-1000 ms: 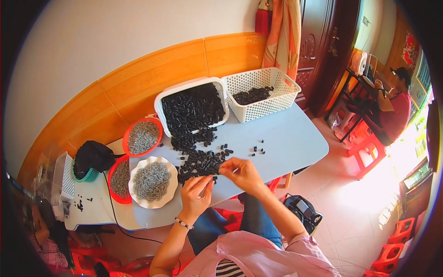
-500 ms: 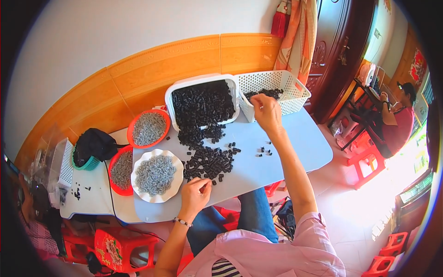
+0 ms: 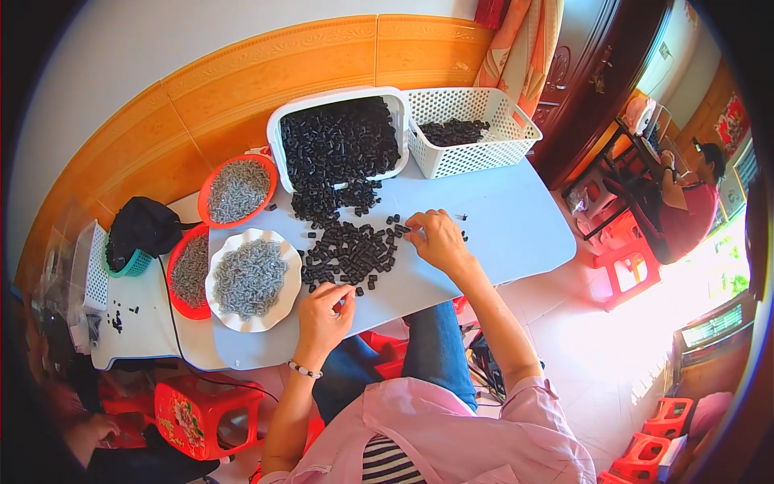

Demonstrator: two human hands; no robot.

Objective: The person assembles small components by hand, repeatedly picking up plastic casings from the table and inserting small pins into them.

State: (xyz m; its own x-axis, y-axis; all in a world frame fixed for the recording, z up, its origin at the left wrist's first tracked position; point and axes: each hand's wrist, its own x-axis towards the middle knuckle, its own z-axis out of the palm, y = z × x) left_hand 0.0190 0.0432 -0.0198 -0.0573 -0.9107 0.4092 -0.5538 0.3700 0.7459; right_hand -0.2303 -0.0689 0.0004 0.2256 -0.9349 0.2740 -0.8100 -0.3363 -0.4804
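A loose pile of short black plastic parts lies on the pale blue table, spilling from a tipped white tub. At the pile's right edge my right hand has thumb and fingertips closed around one black part. At the near side of the pile is my left hand, its thumb and forefinger pinched together; what they hold is hidden. Left of that hand stands a white scalloped plate heaped with small grey pieces. A few small parts show beyond my right hand.
A white perforated basket with black parts stands behind on the right. Two red bowls of grey pieces and a teal basket under a black cloth are at left. Red stools stand below. Another person sits far right.
My right hand has come back from the white basket to the right edge of the black pile. My left hand stays pinched by the near edge. The whole view has shifted a little.
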